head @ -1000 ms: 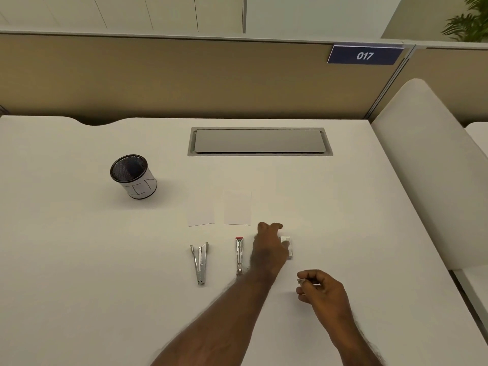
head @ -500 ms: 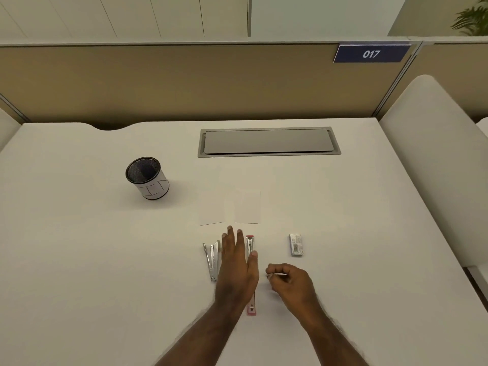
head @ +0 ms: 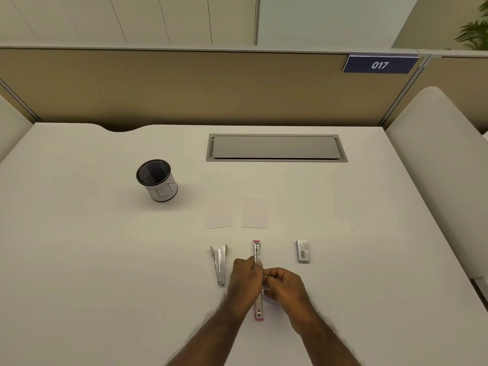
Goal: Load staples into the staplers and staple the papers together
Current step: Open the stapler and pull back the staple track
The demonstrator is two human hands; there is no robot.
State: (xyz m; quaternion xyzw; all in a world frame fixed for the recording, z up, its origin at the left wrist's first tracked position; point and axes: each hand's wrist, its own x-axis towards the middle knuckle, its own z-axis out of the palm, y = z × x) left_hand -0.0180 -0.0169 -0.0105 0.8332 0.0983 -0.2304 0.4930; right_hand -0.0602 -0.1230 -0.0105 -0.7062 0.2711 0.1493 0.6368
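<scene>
Red stapler lying opened out flat on the white surface, lengthwise toward the camera — taken here as the landmark. Left hand closed over its middle from the left side, fingers curled round the metal magazine. Right hand pressed in from the right, touching the left hand, fingertips pinched together right at the magazine; too small to tell what sits between them. Far end of the stapler showing its red tip, near end poking out below both hands.

Left of the red stapler, close by but apart: silver stapler, also open, arms splayed in a narrow V. Right of it, about as far off: small staple box, lying flat, untouched. Just beyond the red stapler's far tip: two white paper slips, side by side with a gap between them.

Farther off and to the left — black mesh pen cup with a white band, upright. Beyond the papers, a grey cable-tray lid set flush into the surface. Behind that, a tan partition with a blue tag reading 017.
</scene>
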